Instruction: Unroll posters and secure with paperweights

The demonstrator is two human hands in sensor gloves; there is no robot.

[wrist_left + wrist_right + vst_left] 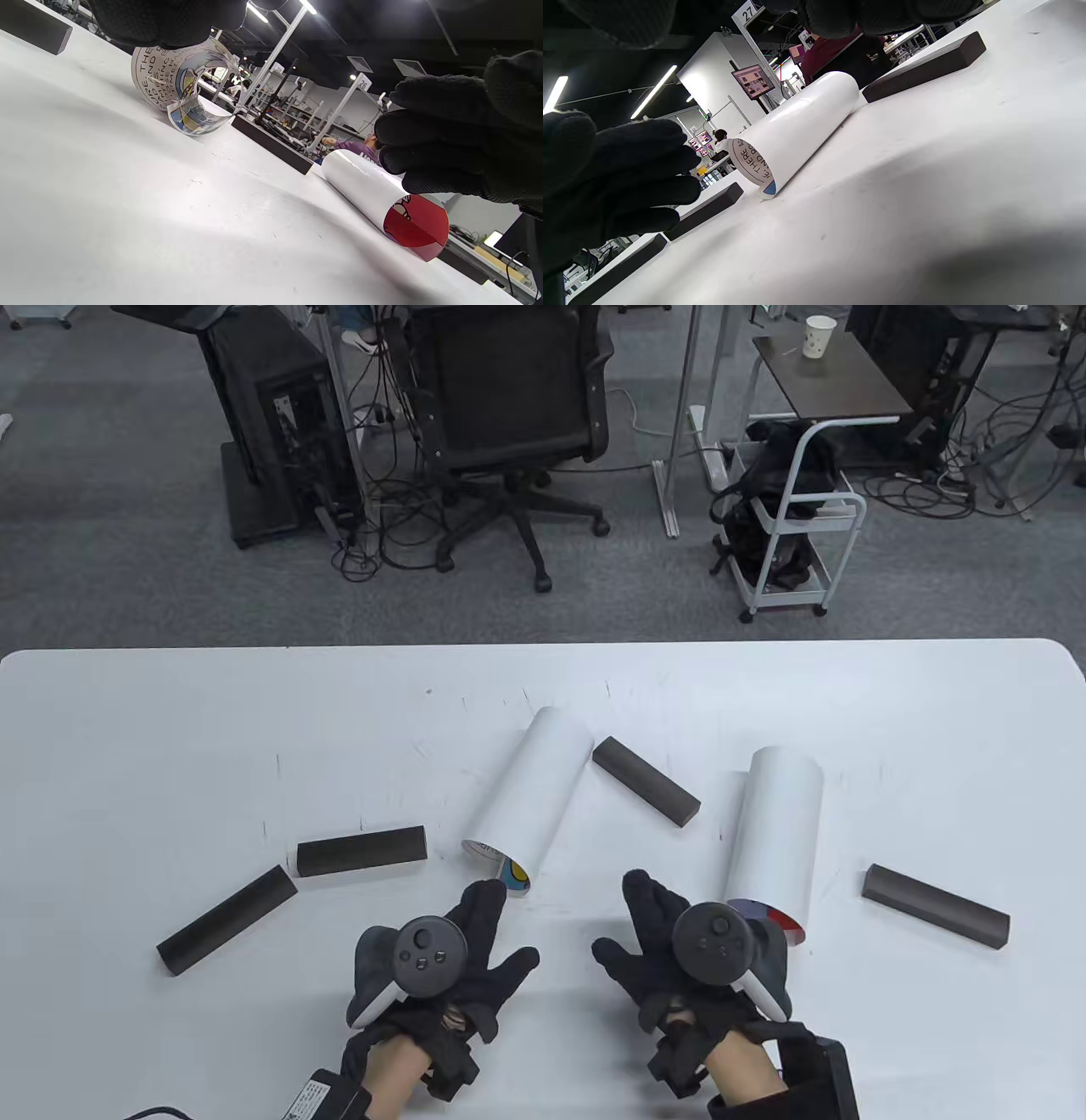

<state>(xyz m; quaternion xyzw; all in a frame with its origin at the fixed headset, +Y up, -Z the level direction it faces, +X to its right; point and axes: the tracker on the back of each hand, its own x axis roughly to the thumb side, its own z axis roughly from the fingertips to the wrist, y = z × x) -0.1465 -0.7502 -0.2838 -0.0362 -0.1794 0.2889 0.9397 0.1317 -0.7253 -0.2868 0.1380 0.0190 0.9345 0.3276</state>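
Two rolled white posters lie on the white table (170,729). The left poster (530,797) has a printed near end that also shows in the left wrist view (186,93). The right poster (779,836) has a red inside (418,226). Four dark paperweight bars lie around them: two at the left (226,919) (361,850), one between the rolls (646,791), one at the right (936,904). My left hand (501,933) is open, its fingertips at the left poster's near end; contact is unclear. My right hand (624,920) is open and empty, just left of the right poster's near end.
Beyond the table's far edge stand an office chair (509,398), a computer tower (280,432) and a white cart (793,534) among floor cables. The table's far half and left side hold nothing.
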